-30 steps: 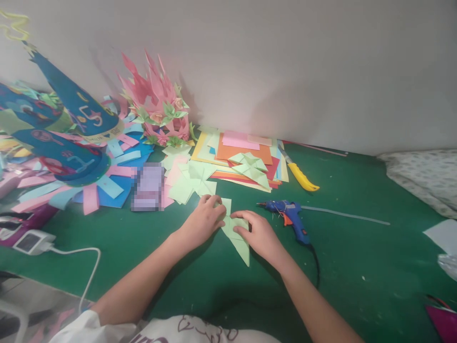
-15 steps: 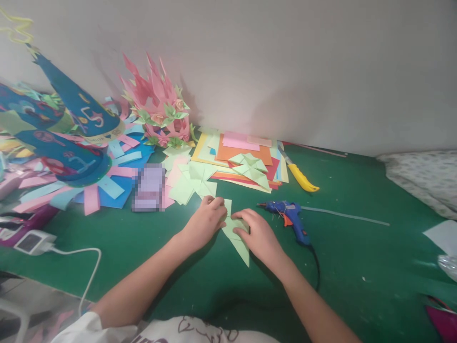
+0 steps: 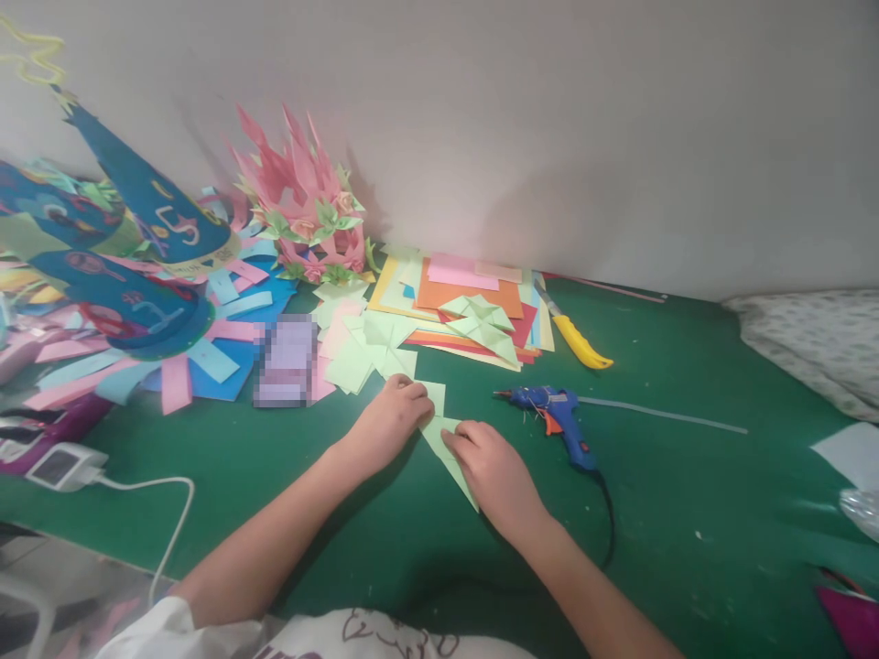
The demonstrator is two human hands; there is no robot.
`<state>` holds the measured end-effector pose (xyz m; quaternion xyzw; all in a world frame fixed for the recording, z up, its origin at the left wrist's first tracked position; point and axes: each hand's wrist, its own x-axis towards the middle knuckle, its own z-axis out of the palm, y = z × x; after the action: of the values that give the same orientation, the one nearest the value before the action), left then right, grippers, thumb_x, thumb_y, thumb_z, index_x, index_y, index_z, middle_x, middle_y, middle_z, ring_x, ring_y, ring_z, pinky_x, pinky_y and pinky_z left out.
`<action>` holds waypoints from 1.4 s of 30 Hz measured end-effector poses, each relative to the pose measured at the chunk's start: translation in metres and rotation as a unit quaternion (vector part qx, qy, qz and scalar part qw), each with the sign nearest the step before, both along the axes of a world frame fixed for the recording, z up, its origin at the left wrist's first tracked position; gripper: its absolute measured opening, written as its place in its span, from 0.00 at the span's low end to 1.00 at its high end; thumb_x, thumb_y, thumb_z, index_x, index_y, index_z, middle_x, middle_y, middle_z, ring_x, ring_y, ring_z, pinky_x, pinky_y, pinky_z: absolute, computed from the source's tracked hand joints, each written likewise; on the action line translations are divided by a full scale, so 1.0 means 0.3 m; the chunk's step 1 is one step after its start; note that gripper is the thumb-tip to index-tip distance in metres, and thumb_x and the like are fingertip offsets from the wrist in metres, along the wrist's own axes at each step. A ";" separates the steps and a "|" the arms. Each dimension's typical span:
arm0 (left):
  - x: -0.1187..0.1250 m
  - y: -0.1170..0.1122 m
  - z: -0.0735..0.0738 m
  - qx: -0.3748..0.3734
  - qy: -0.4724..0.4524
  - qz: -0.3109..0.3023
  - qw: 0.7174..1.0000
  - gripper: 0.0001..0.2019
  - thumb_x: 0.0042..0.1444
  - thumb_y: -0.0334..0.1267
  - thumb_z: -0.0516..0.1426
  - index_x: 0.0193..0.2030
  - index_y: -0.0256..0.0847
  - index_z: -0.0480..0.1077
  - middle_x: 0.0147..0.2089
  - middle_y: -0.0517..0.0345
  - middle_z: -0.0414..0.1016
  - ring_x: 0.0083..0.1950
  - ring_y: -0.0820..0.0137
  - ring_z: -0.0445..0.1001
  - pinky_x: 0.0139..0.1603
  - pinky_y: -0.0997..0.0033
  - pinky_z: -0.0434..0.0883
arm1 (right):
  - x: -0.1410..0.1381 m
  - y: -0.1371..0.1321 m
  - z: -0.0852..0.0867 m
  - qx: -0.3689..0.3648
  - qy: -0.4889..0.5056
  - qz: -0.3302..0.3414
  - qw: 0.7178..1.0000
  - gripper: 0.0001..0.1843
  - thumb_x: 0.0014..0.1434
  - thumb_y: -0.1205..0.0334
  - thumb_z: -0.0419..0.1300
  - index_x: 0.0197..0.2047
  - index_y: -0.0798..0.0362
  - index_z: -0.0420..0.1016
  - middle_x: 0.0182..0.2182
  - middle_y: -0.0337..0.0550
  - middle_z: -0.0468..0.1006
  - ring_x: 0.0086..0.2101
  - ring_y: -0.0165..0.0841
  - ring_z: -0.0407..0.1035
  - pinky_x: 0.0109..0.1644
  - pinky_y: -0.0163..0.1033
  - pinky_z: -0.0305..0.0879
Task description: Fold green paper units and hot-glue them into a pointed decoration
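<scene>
Head view: your right fingers (image 3: 470, 434) pinch folded green paper (image 3: 438, 438); your left fingers (image 3: 415, 394) curl on it, grip unclear.

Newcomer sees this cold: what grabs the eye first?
Probably the spiky pink paper piece standing near the wall, left of center, and the tall blue cone farther left. Next, the blue glue gun lying on the green table, right of center. Near the middle, the left hand and right hand touch folded light green paper.
</scene>
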<state>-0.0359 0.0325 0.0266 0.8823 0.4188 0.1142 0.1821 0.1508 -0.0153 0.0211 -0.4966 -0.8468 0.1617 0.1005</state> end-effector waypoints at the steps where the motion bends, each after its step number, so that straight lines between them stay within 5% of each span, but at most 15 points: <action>1: 0.001 0.000 0.001 -0.001 -0.001 0.002 1.000 0.10 0.59 0.26 0.50 0.29 0.38 0.67 0.34 0.55 0.67 0.44 0.65 0.64 0.47 0.63 0.63 | -0.002 -0.002 -0.001 0.002 0.000 0.004 1.000 0.17 0.65 0.68 0.44 0.42 0.52 0.75 0.34 0.46 0.72 0.36 0.37 0.65 0.37 0.40 0.63; 6: 0.004 0.001 0.002 -0.007 -0.013 0.014 1.000 0.08 0.59 0.29 0.52 0.31 0.38 0.68 0.34 0.56 0.68 0.44 0.65 0.64 0.46 0.64 0.64 | 0.041 0.007 0.012 0.004 0.095 -0.026 0.995 0.13 0.64 0.65 0.48 0.42 0.49 0.74 0.37 0.45 0.75 0.39 0.37 0.67 0.43 0.41 0.64; 8: 0.001 0.002 -0.002 -0.020 -0.021 0.015 0.999 0.07 0.59 0.29 0.52 0.31 0.38 0.67 0.34 0.56 0.68 0.43 0.66 0.64 0.45 0.65 0.64 | 0.099 0.020 0.027 0.038 0.122 -0.106 0.986 0.11 0.63 0.61 0.50 0.39 0.50 0.73 0.37 0.45 0.75 0.40 0.38 0.67 0.44 0.42 0.63; 12: -0.012 0.005 -0.004 -0.062 -0.048 0.022 0.997 0.03 0.59 0.30 0.53 0.35 0.38 0.66 0.38 0.55 0.68 0.41 0.67 0.66 0.43 0.67 0.66 | 0.254 0.045 0.056 0.054 0.075 -0.334 0.938 0.14 0.58 0.49 0.53 0.31 0.50 0.67 0.28 0.44 0.72 0.28 0.36 0.66 0.30 0.39 0.61; 15: -0.022 0.009 0.002 -0.076 -0.055 0.021 0.995 0.08 0.58 0.30 0.54 0.44 0.40 0.66 0.42 0.54 0.68 0.44 0.65 0.66 0.44 0.66 0.66 | 0.344 0.056 0.060 0.025 0.049 -0.395 0.917 0.19 0.56 0.43 0.52 0.29 0.50 0.65 0.27 0.45 0.72 0.27 0.36 0.66 0.28 0.38 0.59; 18: -0.027 0.015 0.009 -0.074 -0.041 -0.001 0.996 0.12 0.59 0.29 0.53 0.49 0.42 0.65 0.43 0.53 0.67 0.45 0.65 0.67 0.45 0.65 0.66 | 0.390 0.066 0.051 -0.010 0.033 -0.414 0.910 0.21 0.53 0.40 0.52 0.31 0.51 0.66 0.28 0.47 0.73 0.28 0.38 0.68 0.30 0.40 0.61; 24: -0.025 0.015 0.003 -0.074 -0.064 0.006 0.995 0.07 0.57 0.28 0.53 0.41 0.39 0.66 0.45 0.52 0.63 0.43 0.67 0.67 0.43 0.67 0.67 | 0.414 0.086 0.042 -0.169 0.041 -0.378 0.909 0.25 0.45 0.40 0.59 0.37 0.53 0.71 0.31 0.47 0.77 0.30 0.39 0.72 0.30 0.39 0.63; 34: -0.043 0.022 -0.006 -0.073 -0.098 -0.010 0.992 0.04 0.56 0.26 0.52 0.36 0.38 0.63 0.47 0.51 0.60 0.40 0.69 0.68 0.42 0.69 0.68 | 0.413 0.090 0.062 -0.150 0.119 -0.411 0.892 0.22 0.40 0.46 0.63 0.34 0.54 0.76 0.30 0.48 0.80 0.31 0.41 0.73 0.32 0.40 0.66; 37: -0.047 0.024 -0.007 -0.078 -0.104 -0.010 0.991 0.04 0.55 0.27 0.53 0.35 0.38 0.63 0.47 0.51 0.61 0.41 0.68 0.68 0.42 0.69 0.68 | 0.392 0.084 0.067 -0.169 0.208 -0.415 0.869 0.24 0.40 0.45 0.64 0.35 0.55 0.76 0.32 0.49 0.79 0.32 0.41 0.73 0.33 0.40 0.67; 42: -0.050 0.022 -0.006 -0.093 -0.109 -0.003 0.990 0.05 0.54 0.27 0.54 0.36 0.39 0.62 0.45 0.52 0.60 0.40 0.68 0.68 0.42 0.68 0.68 | 0.344 0.074 0.060 -0.304 0.367 -0.360 0.802 0.25 0.42 0.44 0.66 0.37 0.55 0.72 0.24 0.41 0.74 0.24 0.31 0.66 0.28 0.36 0.63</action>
<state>-0.0510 0.0392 0.0247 0.8451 0.4022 0.1697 0.3085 0.2541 0.0070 0.0391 -0.6747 -0.4144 0.5329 0.2984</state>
